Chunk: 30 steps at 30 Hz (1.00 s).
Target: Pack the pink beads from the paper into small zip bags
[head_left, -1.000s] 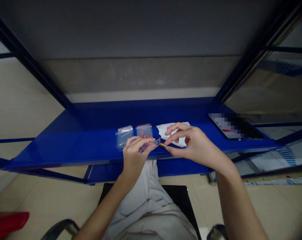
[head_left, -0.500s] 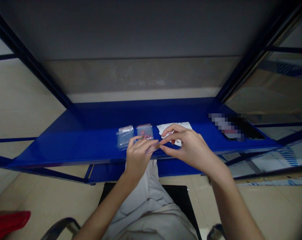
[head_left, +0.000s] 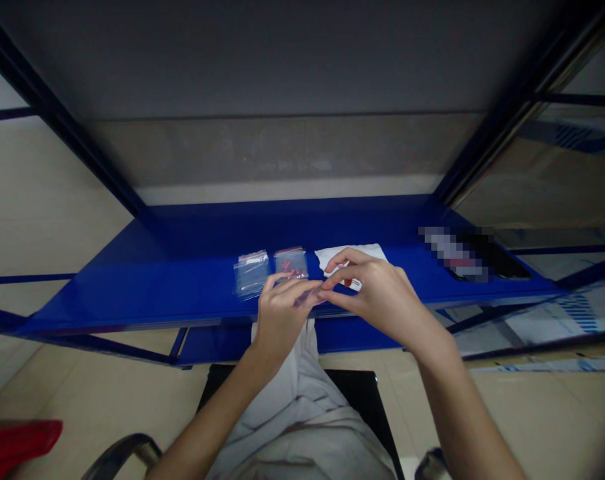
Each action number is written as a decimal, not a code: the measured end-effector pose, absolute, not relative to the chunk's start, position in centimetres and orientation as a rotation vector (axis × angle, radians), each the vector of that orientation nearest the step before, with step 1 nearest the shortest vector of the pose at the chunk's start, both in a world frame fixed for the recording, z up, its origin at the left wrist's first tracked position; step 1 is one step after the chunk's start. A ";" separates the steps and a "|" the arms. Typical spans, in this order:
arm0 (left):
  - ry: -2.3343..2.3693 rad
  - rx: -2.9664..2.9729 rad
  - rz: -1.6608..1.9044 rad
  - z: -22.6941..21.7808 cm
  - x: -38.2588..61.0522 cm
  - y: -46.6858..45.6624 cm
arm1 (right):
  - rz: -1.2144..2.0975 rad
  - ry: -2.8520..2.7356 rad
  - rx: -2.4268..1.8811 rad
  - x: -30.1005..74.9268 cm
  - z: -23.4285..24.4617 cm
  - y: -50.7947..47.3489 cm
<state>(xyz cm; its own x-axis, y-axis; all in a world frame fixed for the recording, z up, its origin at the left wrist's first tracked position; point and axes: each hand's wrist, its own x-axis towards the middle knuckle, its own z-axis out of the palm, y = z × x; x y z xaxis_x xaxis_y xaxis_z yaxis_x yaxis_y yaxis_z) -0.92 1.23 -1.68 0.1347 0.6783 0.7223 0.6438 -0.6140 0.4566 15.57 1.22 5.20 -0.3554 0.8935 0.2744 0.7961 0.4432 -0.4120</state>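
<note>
My left hand (head_left: pixel 281 313) pinches a small transparent plastic bag (head_left: pixel 306 299) just above the front edge of a blue metal shelf (head_left: pixel 132 297). My right hand (head_left: pixel 375 293) meets it, thumb and forefinger closed on a small gold-coloured piece at the bag's mouth, mostly hidden by the fingertips. Behind the hands lie a transparent zip bag (head_left: pixel 251 273) and a second zip bag (head_left: pixel 291 263) holding small red pieces. A white paper (head_left: pixel 352 255) with red marks lies partly under my right hand.
A dark phone (head_left: pixel 462 255), pixelated, lies on the shelf at the right. Blue uprights frame the shelf. Below are my grey-trousered lap, a black seat, chair armrests, and a red object (head_left: pixel 17 443) on the floor at the lower left.
My hands have drawn closer together, and the gold-coloured piece now sits nearly hidden at the small bag's mouth. The two hands have shifted slightly left of their earlier place.
</note>
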 end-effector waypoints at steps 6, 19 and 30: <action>1.287 1.855 1.485 -0.8 -0.9 1.5 | 0.424 -2.229 -1.292 15.6 4.9 1.6; 1.120 1.292 1.208 -0.2 -1.1 1.3 | 0.808 -2.269 -0.997 16.0 3.7 2.5; 0.959 1.143 1.469 -0.1 -1.5 1.3 | 0.951 -1.878 -1.061 15.6 4.5 2.5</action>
